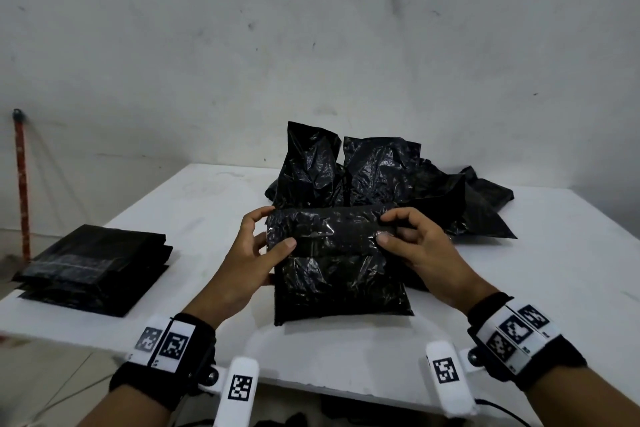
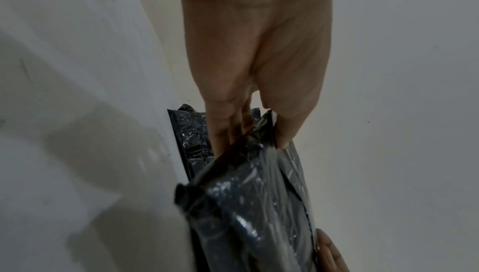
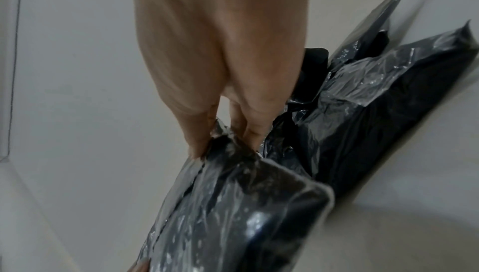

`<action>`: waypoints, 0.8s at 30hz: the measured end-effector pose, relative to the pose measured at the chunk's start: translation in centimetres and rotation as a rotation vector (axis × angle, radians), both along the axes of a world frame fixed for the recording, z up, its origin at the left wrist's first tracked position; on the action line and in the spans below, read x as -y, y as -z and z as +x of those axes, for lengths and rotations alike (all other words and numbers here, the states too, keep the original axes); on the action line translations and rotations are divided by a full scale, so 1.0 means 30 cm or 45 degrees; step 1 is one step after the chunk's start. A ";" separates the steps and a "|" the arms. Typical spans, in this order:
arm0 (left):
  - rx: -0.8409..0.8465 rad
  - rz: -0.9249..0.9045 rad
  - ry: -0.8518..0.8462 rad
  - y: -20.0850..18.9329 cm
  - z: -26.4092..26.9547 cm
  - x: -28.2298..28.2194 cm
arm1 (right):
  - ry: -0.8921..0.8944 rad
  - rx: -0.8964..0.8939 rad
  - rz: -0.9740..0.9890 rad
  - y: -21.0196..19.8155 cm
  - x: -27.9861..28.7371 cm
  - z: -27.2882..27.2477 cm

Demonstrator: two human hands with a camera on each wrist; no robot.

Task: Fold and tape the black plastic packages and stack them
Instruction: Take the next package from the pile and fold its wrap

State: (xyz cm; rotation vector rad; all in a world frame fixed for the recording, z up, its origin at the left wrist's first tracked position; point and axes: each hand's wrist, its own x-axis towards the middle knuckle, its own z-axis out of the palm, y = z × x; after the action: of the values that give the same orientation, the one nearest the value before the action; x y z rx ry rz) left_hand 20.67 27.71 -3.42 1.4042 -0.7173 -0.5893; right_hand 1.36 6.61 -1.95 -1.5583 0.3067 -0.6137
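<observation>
At the near edge of the white tabletop (image 1: 519,288) a black plastic package (image 1: 341,274) lies flat in front of the person, its top part folded down toward them and covered by a shiny clear strip of tape (image 1: 332,236). Both hands grip it at that folded end. The left hand (image 1: 242,263) holds the left side: its thumb lies on top of the fold, and its fingers (image 1: 258,215) curl round the upper left corner. In the left wrist view the thumb and fingers pinch the package edge between them. The right hand (image 1: 422,250) holds the right side in the same way, its thumb pressed on the taped fold and its curled fingers (image 1: 398,217) hooked over the top edge; the right wrist view shows the fingertips closed tightly on crumpled plastic. Both wrists wear black bands with white printed marker tags.

To the left, well apart from the held package, a stack of finished packages (image 1: 95,267) sits on the tabletop, flat and squared, with a pale tape strip across the top one.

Just behind the held package is a loose pile of unfolded black packages (image 1: 381,173), two of them propped upright, the others lying crumpled to the right.

Beyond the tabletop stands a scuffed pale wall (image 1: 311,45), with a red pole (image 1: 20,184) leaning against it at the far left.
</observation>
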 end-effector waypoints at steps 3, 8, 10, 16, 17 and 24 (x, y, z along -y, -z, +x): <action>0.011 -0.041 -0.015 -0.010 0.000 -0.008 | -0.010 -0.004 0.028 -0.002 -0.002 -0.003; 0.050 -0.063 -0.005 -0.017 -0.009 -0.024 | 0.001 -0.019 0.073 -0.001 -0.005 -0.001; 0.045 -0.064 -0.003 -0.022 -0.015 -0.027 | 0.020 -0.009 0.048 0.001 -0.006 -0.002; 0.034 -0.037 0.093 -0.038 -0.027 -0.045 | 0.031 -0.002 0.010 -0.006 -0.007 -0.013; 0.024 -0.042 0.099 -0.038 -0.029 -0.049 | 0.035 0.005 0.010 -0.009 -0.008 -0.012; -0.013 -0.013 0.210 -0.053 0.004 -0.121 | -0.142 -0.084 -0.220 -0.132 -0.005 -0.040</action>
State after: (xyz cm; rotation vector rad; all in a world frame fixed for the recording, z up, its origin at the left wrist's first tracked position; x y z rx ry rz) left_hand 20.80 31.33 -1.83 1.3396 -0.8322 -0.7206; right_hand 0.16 6.77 2.02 -1.7521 0.2187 -0.5134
